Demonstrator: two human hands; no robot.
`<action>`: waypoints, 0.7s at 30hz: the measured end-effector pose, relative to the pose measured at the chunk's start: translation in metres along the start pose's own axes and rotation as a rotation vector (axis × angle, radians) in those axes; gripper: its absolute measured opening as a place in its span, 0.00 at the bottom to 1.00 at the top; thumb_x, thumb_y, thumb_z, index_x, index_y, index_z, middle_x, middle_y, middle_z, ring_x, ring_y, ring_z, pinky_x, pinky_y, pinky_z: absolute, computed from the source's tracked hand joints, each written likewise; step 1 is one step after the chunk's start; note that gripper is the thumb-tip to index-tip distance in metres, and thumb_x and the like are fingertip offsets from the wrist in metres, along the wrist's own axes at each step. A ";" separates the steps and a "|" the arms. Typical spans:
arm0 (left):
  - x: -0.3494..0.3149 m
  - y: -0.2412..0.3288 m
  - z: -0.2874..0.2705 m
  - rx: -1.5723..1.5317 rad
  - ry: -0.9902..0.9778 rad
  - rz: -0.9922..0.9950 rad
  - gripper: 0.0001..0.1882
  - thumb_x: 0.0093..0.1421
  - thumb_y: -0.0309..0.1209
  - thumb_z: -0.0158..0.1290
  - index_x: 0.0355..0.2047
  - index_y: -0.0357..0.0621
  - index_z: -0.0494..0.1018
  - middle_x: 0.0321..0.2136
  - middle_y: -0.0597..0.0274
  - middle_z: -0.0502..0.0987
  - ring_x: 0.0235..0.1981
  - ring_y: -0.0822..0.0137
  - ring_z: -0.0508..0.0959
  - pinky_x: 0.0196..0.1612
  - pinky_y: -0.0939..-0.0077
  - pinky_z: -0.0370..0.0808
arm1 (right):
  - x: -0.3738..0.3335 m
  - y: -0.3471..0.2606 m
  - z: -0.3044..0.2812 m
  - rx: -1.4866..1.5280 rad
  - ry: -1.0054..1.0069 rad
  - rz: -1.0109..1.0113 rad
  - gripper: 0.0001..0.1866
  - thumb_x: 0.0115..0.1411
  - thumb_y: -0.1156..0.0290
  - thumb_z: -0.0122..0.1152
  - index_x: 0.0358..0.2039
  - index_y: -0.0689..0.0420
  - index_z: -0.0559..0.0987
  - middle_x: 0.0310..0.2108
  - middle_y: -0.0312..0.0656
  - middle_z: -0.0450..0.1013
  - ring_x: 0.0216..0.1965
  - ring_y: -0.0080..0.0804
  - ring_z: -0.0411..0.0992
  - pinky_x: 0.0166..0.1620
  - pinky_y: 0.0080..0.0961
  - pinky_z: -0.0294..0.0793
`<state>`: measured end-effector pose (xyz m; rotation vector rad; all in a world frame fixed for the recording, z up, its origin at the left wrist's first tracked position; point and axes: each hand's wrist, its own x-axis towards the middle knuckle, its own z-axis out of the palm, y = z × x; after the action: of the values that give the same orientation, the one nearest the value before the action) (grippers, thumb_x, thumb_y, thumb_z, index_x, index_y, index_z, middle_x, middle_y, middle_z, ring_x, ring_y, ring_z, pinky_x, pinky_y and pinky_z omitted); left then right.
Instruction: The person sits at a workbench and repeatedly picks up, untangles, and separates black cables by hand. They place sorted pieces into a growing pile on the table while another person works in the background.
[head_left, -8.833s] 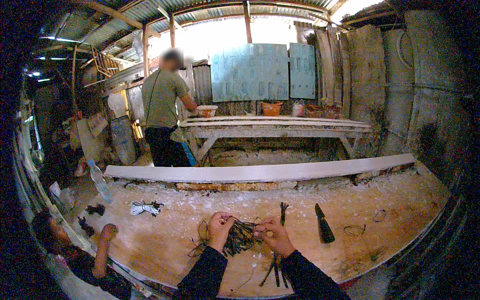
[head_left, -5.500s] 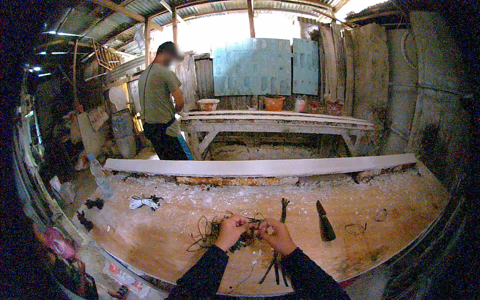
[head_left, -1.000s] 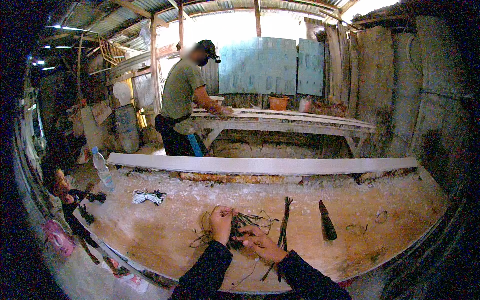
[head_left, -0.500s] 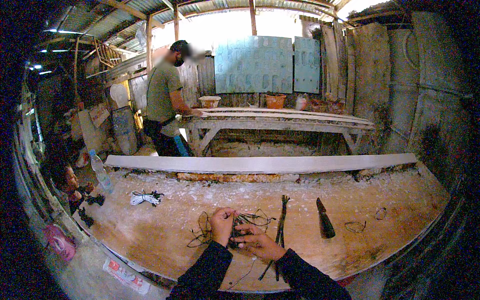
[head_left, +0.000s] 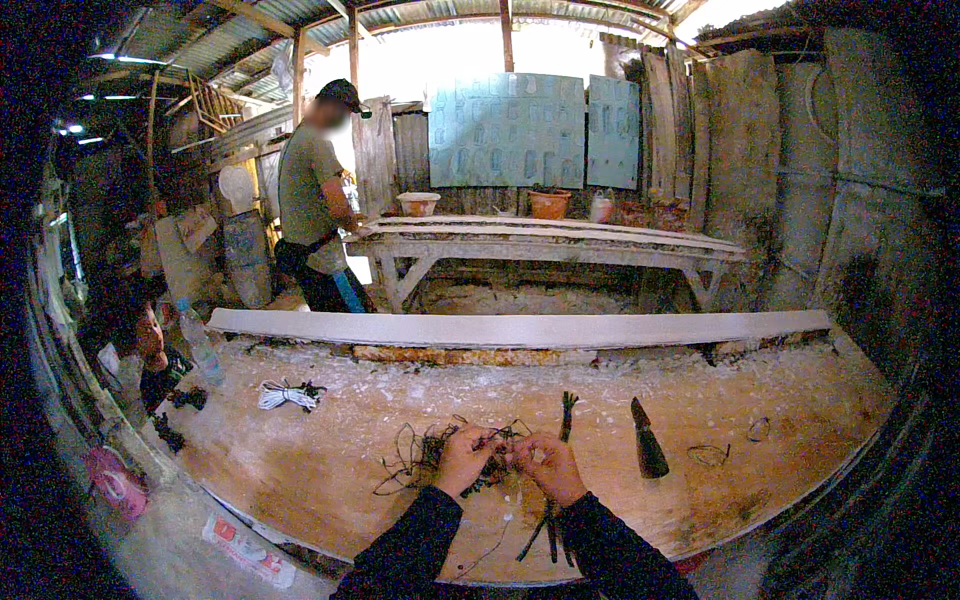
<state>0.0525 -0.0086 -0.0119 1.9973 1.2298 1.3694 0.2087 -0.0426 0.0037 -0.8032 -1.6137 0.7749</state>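
A tangle of thin dark cord (head_left: 412,462) lies on the wooden tabletop, with loops spreading out to the left. My left hand (head_left: 464,462) is closed on part of it near the middle of the table. Close beside it, my right hand (head_left: 548,468) has its fingers pinched at the same cord, almost touching the left. Just what sits between the fingertips is too small to make out. Partly behind my right hand and wrist lies a bundle of dark thin strips (head_left: 568,412). To the right rests a dark tapered tool (head_left: 648,440), perhaps a sheathed blade.
A long white strip (head_left: 520,328) spans the table's far edge. At left are a bundle of white cord (head_left: 290,395), dark bundles (head_left: 170,430) and a plastic bottle (head_left: 200,345). Small loops (head_left: 710,455) lie right. One person (head_left: 315,190) stands at the far bench (head_left: 560,245); another (head_left: 155,350) is at left.
My hands have drawn level, the right fingers rising to meet the left at the cord tangle. The person at the far bench has shifted left; the one at the table's left has leaned in.
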 end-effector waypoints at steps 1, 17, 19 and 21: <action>0.000 0.002 -0.002 0.047 -0.071 -0.010 0.05 0.47 0.27 0.53 0.23 0.37 0.71 0.22 0.59 0.71 0.26 0.68 0.71 0.32 0.78 0.67 | 0.003 0.005 -0.002 0.023 0.059 0.027 0.06 0.45 0.79 0.58 0.19 0.60 0.69 0.21 0.35 0.66 0.28 0.25 0.67 0.34 0.20 0.67; -0.014 0.024 0.011 -0.628 -0.835 -0.040 0.11 0.53 0.35 0.50 0.30 0.40 0.70 0.30 0.66 0.71 0.35 0.75 0.69 0.41 0.80 0.65 | 0.015 0.037 -0.023 -0.078 0.349 0.154 0.06 0.48 0.76 0.54 0.29 0.58 0.72 0.21 0.35 0.65 0.24 0.22 0.63 0.30 0.19 0.64; -0.014 0.026 0.011 -0.588 -0.819 -0.029 0.12 0.52 0.36 0.50 0.30 0.39 0.71 0.28 0.67 0.72 0.34 0.75 0.69 0.40 0.80 0.65 | 0.015 0.031 -0.023 -0.297 0.331 0.073 0.06 0.49 0.74 0.53 0.30 0.58 0.73 0.21 0.35 0.66 0.25 0.23 0.63 0.31 0.19 0.64; -0.014 0.026 0.010 -0.606 -0.764 -0.093 0.12 0.52 0.36 0.51 0.30 0.39 0.71 0.26 0.67 0.72 0.32 0.75 0.70 0.39 0.80 0.66 | 0.015 0.029 -0.022 -0.322 0.337 0.053 0.07 0.50 0.72 0.53 0.30 0.58 0.74 0.22 0.37 0.66 0.26 0.24 0.64 0.32 0.20 0.64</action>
<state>0.0712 -0.0326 -0.0044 1.7153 0.4710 0.6790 0.2310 -0.0124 -0.0084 -1.1452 -1.4311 0.3911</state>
